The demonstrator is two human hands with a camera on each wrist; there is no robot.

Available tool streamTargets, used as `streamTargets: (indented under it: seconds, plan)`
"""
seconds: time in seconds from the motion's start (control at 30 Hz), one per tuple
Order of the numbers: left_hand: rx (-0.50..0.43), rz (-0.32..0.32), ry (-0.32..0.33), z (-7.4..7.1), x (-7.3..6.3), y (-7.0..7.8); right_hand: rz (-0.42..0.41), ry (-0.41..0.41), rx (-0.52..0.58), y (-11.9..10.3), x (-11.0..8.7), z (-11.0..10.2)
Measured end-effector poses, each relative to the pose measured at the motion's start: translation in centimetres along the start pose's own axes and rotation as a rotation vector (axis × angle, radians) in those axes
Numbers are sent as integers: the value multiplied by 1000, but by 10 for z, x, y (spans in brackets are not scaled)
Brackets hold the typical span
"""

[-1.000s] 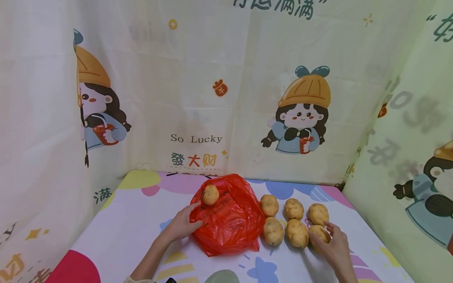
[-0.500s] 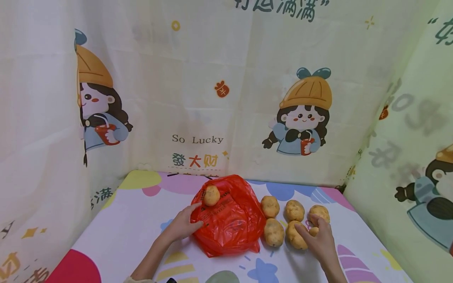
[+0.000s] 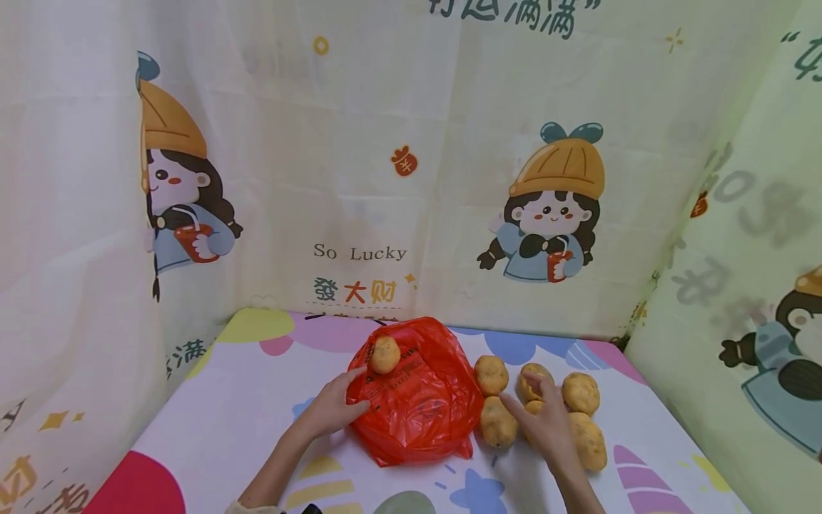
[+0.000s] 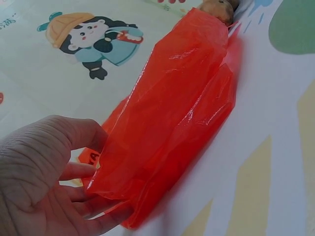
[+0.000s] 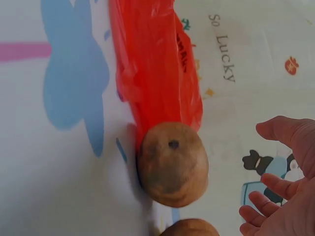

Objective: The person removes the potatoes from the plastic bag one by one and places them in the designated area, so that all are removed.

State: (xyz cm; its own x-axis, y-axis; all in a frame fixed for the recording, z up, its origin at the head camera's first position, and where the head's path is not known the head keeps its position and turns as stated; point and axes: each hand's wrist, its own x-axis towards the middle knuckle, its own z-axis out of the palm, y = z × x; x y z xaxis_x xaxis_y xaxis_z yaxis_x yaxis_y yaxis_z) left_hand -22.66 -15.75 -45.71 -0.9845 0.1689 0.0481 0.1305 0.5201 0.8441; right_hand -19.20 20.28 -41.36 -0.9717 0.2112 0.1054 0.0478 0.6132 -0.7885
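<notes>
A red plastic bag (image 3: 417, 414) lies with its mouth spread wide, and one potato (image 3: 386, 355) sits on the plastic near its far left. My left hand (image 3: 335, 403) rests at the bag's left edge, thumb and fingers apart. In the left wrist view its fingertips touch the bag's side (image 4: 162, 118). My right hand (image 3: 546, 421) hovers over the middle of the potatoes with spread fingers, nothing held, and partly hides two of them. Against the bag's right side stands a near potato (image 3: 498, 422), also large in the right wrist view as a brown potato (image 5: 173, 164).
Several potatoes stand in two rows right of the bag, among them a far left potato (image 3: 491, 375), a far right potato (image 3: 581, 393) and a near right potato (image 3: 589, 442). The patterned tabletop (image 3: 257, 400) is enclosed by printed cloth (image 3: 359, 143) behind and at both sides.
My right hand has moved left from the near right potato to over the middle pair, uncovering the right one. The left hand, bag and potatoes keep their places.
</notes>
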Motion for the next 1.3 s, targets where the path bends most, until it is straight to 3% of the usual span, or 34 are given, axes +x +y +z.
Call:
streamTargets:
  seconds: [0.2, 0.5, 0.67, 1.3]
  plan:
    - [6, 9, 1, 0, 1, 0, -88, -2, 68, -7, 2, 13]
    - [13, 3, -1, 0, 2, -2, -109, -23, 70, -22, 2, 38]
    - [3, -7, 1, 0, 3, -1, -164, -37, 115, -29, 3, 52]
    - [14, 12, -1, -1, 2, -2, -142, -94, 150, -44, 14, 84]
